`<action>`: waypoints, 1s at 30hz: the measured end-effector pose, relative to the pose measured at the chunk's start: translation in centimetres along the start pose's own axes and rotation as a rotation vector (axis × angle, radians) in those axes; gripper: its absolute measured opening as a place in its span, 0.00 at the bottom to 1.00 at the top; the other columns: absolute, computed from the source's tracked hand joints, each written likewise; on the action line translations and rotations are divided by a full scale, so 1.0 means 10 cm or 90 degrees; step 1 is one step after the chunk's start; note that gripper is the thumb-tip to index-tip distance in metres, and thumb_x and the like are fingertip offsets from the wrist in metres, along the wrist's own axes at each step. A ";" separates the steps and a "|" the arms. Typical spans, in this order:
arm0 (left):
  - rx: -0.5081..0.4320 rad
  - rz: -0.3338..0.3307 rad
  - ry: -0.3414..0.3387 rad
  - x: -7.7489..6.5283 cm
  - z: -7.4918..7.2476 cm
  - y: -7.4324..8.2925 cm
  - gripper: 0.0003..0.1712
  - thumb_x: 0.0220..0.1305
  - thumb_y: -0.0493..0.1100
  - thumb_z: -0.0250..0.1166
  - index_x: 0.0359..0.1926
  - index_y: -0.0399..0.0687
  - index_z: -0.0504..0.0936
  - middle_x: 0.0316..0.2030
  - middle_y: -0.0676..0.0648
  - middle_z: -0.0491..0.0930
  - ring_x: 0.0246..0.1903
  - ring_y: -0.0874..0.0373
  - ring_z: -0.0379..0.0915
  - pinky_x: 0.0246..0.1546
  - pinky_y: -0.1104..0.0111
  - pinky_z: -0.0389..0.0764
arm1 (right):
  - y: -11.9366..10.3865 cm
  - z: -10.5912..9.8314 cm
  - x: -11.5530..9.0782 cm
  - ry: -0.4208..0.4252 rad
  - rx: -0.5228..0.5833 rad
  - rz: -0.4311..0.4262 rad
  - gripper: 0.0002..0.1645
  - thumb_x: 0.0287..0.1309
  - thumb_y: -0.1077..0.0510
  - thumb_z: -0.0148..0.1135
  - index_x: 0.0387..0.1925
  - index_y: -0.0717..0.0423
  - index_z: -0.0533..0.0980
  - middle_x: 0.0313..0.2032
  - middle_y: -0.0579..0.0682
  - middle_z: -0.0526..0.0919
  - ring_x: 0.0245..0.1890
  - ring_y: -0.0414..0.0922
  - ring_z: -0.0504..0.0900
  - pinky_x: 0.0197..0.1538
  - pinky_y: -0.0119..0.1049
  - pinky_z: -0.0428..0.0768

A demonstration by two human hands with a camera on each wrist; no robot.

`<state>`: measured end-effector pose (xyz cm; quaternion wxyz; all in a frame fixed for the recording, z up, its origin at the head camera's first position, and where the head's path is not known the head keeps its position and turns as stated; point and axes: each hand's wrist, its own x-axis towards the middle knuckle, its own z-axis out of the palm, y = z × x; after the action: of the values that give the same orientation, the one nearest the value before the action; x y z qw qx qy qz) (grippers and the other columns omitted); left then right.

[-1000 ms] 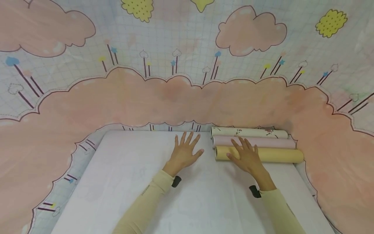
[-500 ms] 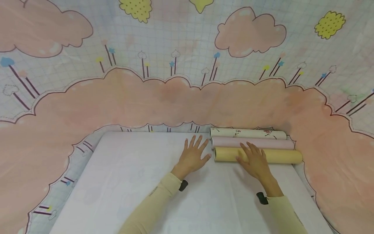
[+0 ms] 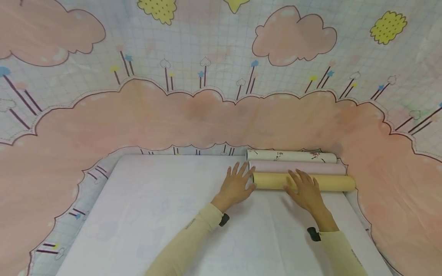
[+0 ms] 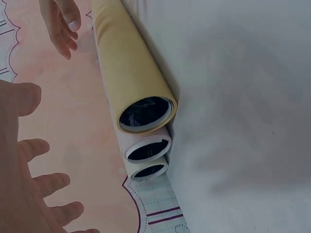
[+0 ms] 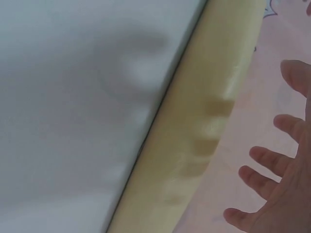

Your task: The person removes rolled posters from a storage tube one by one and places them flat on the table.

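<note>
Three paper rolls lie side by side at the far right of the white tabletop: a yellow roll nearest, a pink roll behind it and a white floral roll at the back. My left hand, fingers spread, is by the rolls' left ends, its fingertips overlapping the pink and yellow ends in the head view. Over the yellow roll's middle hovers my right hand, fingers apart and casting shadows on the yellow surface. Dark hollow ends of the rolls face the left wrist camera. Neither hand grips anything.
The white tabletop stretches left and in front of the rolls. Behind and around it hangs a cloth printed with peach clouds, close against the table's back and right edges. Black wrist cameras sit under both wrists.
My left hand has moved right, up to the rolls' left ends. My right hand has shifted slightly right and back toward me along the yellow roll. The rolls have stayed in place.
</note>
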<state>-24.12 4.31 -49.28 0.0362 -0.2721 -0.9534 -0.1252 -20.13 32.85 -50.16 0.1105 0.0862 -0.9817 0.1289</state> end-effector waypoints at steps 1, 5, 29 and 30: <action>0.000 0.001 0.000 0.01 0.02 0.02 0.37 0.73 0.66 0.44 0.77 0.63 0.52 0.77 0.46 0.50 0.76 0.42 0.44 0.73 0.44 0.52 | 0.01 0.00 0.00 -0.002 -0.001 0.001 0.40 0.65 0.39 0.56 0.71 0.52 0.62 0.70 0.65 0.63 0.69 0.66 0.60 0.66 0.74 0.52; 0.006 0.007 -0.010 0.07 0.08 0.08 0.36 0.72 0.65 0.46 0.77 0.63 0.54 0.77 0.46 0.52 0.76 0.43 0.47 0.73 0.45 0.54 | 0.04 0.02 -0.03 -0.008 -0.002 0.008 0.39 0.65 0.40 0.58 0.71 0.53 0.63 0.69 0.66 0.63 0.69 0.66 0.60 0.65 0.75 0.53; 0.052 0.054 -0.006 0.22 0.46 0.42 0.34 0.70 0.58 0.55 0.73 0.55 0.63 0.71 0.44 0.64 0.72 0.47 0.57 0.71 0.53 0.62 | 0.23 0.08 -0.03 -0.039 -0.008 0.022 0.41 0.60 0.48 0.64 0.71 0.56 0.62 0.68 0.67 0.63 0.68 0.68 0.60 0.64 0.76 0.52; 0.056 0.057 0.000 0.22 0.46 0.43 0.34 0.70 0.58 0.56 0.72 0.55 0.63 0.71 0.44 0.65 0.72 0.47 0.58 0.71 0.54 0.62 | 0.23 0.08 -0.03 -0.043 -0.006 0.025 0.41 0.61 0.48 0.64 0.71 0.56 0.62 0.69 0.68 0.62 0.68 0.68 0.59 0.64 0.76 0.52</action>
<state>-23.74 10.14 -52.44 0.0535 -0.3124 -0.9450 -0.0812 -20.45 34.84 -51.54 0.0754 0.0706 -0.9870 0.1231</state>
